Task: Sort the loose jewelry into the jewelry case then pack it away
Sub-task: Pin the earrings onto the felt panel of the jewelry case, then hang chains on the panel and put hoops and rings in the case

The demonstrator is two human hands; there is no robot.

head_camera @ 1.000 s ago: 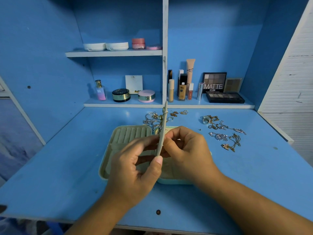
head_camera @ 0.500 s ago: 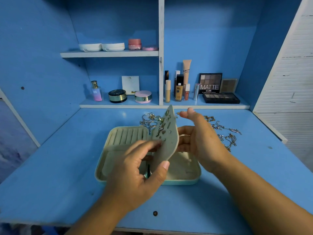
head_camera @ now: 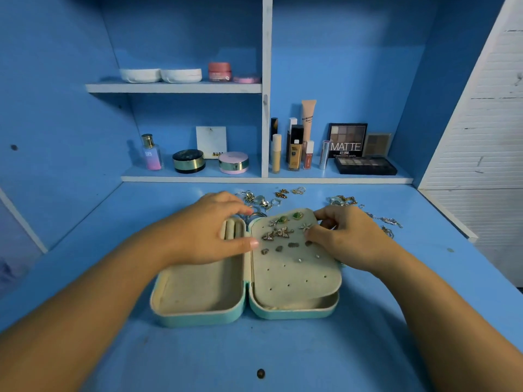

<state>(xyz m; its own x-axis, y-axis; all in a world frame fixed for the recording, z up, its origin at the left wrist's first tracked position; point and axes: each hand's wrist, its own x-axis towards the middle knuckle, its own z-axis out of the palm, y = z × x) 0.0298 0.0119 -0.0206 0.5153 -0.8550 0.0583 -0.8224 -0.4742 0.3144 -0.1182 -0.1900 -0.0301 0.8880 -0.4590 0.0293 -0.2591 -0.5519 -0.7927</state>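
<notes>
With the jewelry case (head_camera: 198,309) open on the table (head_camera: 283,355), left hand (head_camera: 209,236) lying flat across its left half and right hand (head_camera: 345,239) pinching the far edge of the earring flap (head_camera: 294,278), a rough tug could, I reckon, pop studs (head_camera: 283,232) out into the loose jewelry (head_camera: 263,200) just behind.

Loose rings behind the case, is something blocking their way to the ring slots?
Yes. The left hand lies across the ring slots in the case, left half, between them and the loose rings. Nothing else visible is in the way.
</notes>
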